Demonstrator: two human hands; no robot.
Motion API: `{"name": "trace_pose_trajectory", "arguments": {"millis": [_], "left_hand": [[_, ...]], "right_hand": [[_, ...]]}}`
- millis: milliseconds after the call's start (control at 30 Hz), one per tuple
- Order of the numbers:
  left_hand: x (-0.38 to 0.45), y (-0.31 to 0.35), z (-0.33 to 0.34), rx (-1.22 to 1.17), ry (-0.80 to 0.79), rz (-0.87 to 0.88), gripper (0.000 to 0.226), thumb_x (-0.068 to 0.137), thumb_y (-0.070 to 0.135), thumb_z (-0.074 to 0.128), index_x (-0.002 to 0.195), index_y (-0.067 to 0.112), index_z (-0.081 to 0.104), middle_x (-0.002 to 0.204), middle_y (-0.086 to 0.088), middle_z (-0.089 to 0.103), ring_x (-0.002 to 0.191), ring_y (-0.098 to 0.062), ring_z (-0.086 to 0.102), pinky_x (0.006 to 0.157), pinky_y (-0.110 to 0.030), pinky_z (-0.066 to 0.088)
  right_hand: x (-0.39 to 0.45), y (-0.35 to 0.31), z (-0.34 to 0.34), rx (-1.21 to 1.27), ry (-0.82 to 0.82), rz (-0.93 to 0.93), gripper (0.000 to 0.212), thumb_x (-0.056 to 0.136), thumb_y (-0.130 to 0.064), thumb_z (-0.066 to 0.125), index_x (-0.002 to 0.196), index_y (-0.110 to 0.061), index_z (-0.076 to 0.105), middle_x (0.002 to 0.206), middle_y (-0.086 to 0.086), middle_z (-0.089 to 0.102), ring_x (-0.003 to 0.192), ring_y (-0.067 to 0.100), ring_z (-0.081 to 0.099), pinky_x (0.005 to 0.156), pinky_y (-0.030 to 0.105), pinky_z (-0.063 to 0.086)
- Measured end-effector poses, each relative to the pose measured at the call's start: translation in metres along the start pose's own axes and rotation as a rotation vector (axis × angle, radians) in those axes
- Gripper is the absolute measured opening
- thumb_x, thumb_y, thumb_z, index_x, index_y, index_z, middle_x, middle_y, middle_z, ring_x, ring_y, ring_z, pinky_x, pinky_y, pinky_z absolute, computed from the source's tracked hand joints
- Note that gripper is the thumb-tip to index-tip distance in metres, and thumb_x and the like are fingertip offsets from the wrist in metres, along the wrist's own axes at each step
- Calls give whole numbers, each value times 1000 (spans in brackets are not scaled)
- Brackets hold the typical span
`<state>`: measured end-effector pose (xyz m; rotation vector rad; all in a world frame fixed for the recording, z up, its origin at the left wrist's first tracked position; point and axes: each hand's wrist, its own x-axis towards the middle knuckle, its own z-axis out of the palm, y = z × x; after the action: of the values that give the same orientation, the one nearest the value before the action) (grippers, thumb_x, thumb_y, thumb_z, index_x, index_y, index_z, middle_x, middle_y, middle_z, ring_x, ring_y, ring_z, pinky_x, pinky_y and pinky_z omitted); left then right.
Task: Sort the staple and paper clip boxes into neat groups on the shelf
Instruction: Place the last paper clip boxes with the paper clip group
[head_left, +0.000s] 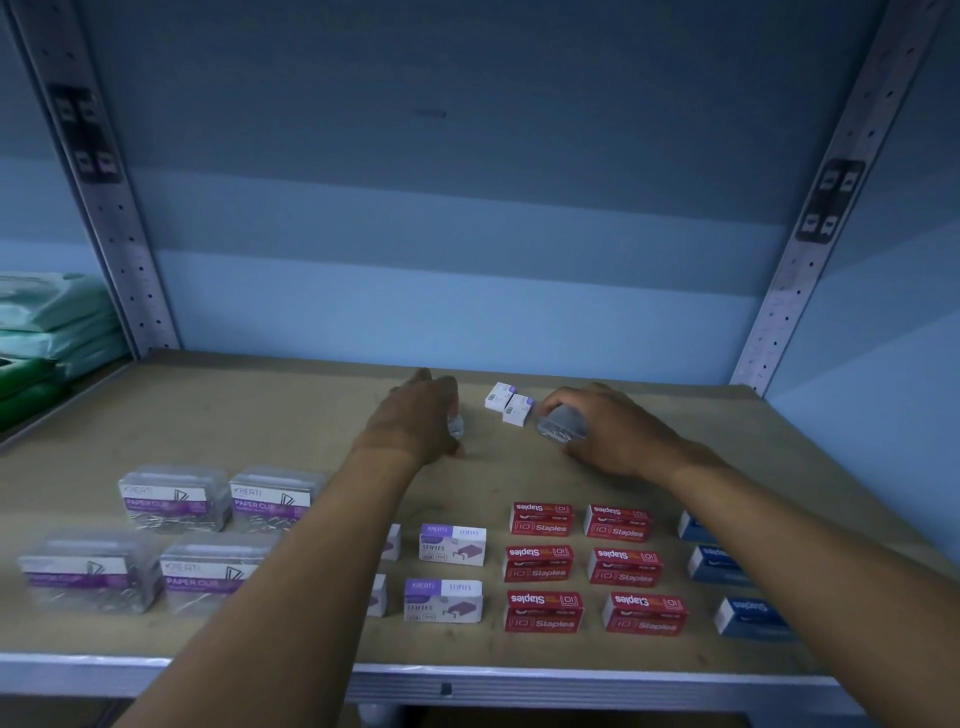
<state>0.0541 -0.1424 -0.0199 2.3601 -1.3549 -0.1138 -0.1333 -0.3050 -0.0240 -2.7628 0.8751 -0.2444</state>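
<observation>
Staple and paper clip boxes lie in groups along the lower half of the frame on a brown shelf (260, 405): four clear paper clip boxes (176, 499) at lower left, white-and-purple staple boxes (453, 544) at lower centre, six red staple boxes (542, 518) in two columns right of centre, and blue staple boxes (753, 616) at lower right, partly hidden by a forearm. Near the frame's centre, the right hand (608, 428) curls its fingers around a small clear box (561, 423), gripping it just beside two small white boxes (510, 404) that touch each other. The left hand (415, 421), just left of them, is loosely closed over a small clear item (455, 426); what it is cannot be told. Green packets (47, 322) are stacked at the left edge.
</observation>
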Motion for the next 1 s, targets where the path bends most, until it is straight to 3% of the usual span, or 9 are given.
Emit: {"name": "trace_pose_trajectory", "arguments": {"millis": [167,333,467,600,867,1000], "left_hand": [[-2,-2,-2,-18,34,33,42,71,13,82,108,21,62,112,-5,51,102,-26,58,83,-30,48],[-3,-5,-7,-17,-27,70,46,72,15,83,114,25,66,111,-2,49,105,-24,60,87,-28,48],[-4,-4,-16,-63,-114,108,37,79,18,78,113,31,70,117,0,55,102,-17,57,86,-27,46],[-5,-2,-23,-95,-169,152,30,83,20,74,110,34,73,114,2,65,105,-13,61,95,-34,50],[-5,-6,-31,-254,-289,126,27,88,31,70,114,33,72,120,8,69,112,-10,60,103,-31,43],[-6,-6,-28,-367,-294,77,21,93,32,61,108,29,75,117,9,70,109,-14,62,96,-32,50]], "right_hand": [[-7,3,-8,84,8,4,47,78,-26,74,119,-42,59,124,-5,59,113,14,56,90,32,49],[-12,8,-16,277,52,66,33,80,-30,72,111,-39,65,115,-11,67,104,1,62,78,19,47],[-20,4,-26,405,43,137,28,84,-41,66,111,-37,69,107,-11,71,97,7,68,83,30,56],[-25,2,-28,541,7,194,22,92,-22,61,110,-28,72,102,3,76,89,27,76,79,38,64],[-26,-1,-26,504,-28,176,23,94,-21,56,106,-27,75,101,2,75,89,27,75,77,41,64],[-26,0,-24,473,-50,159,22,96,-23,56,107,-28,74,102,-2,75,90,20,74,75,35,64]]}}
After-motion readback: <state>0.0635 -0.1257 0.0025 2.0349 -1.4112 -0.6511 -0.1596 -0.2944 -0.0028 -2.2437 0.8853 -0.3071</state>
